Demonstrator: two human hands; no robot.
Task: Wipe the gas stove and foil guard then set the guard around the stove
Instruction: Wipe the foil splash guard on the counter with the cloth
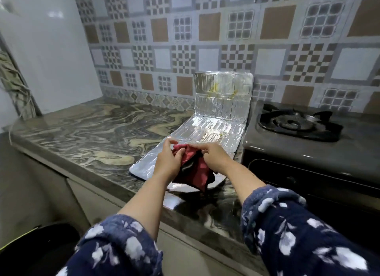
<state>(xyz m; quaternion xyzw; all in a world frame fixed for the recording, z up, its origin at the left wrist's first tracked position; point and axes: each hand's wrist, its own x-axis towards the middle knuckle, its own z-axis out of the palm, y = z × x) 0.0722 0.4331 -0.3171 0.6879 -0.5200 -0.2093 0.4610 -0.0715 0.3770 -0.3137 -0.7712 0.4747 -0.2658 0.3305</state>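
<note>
A silver foil guard lies on the marble counter, left of the stove. Its near panels lie flat and its far panel stands up against the tiled wall, with yellowish stains on it. The dark gas stove sits at the right with a black burner grate. A red and black cloth hangs above the near end of the guard. My left hand and my right hand both grip the cloth from either side.
The marble counter stretches to the left of the guard. A white appliance stands at the far left. A dark bin sits on the floor at the lower left. Patterned tiles cover the wall behind.
</note>
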